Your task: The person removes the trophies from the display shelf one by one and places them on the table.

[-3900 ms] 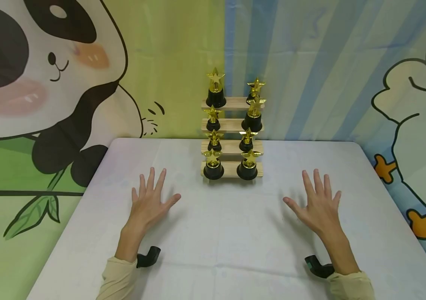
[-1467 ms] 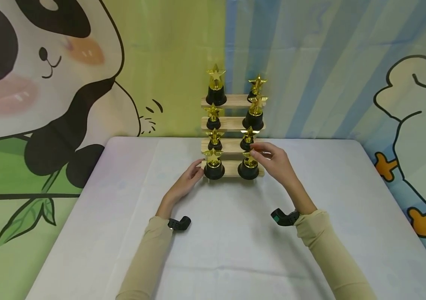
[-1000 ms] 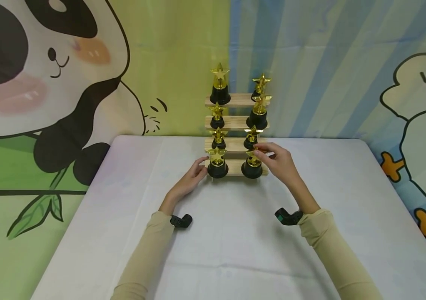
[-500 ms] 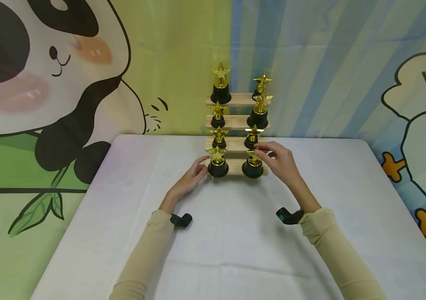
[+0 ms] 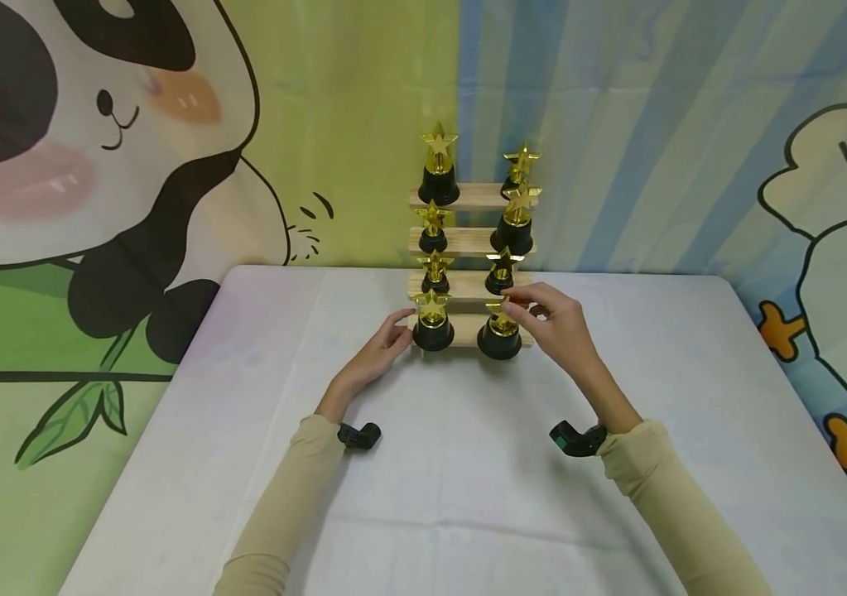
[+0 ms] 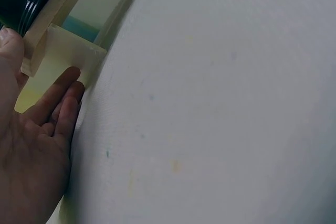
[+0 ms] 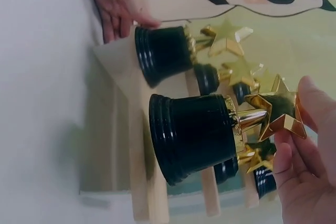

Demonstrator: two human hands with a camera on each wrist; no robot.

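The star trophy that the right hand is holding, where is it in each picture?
Head view: the star trophy sits middle, at the bottom right of the wooden rack, its star pinched by the right hand.
Left wrist view: not in it.
Right wrist view: the star trophy fills the middle, lying sideways in the picture.
Shared landmark: the left hand beside the other bottom trophy.

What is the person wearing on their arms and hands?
Both arms are in long, plain beige sleeves that reach to the wrists. The left hand and the right hand are bare, with no gloves or rings to see. A small black camera sits strapped under the left wrist, and another black one with a green spot sits under the right wrist.
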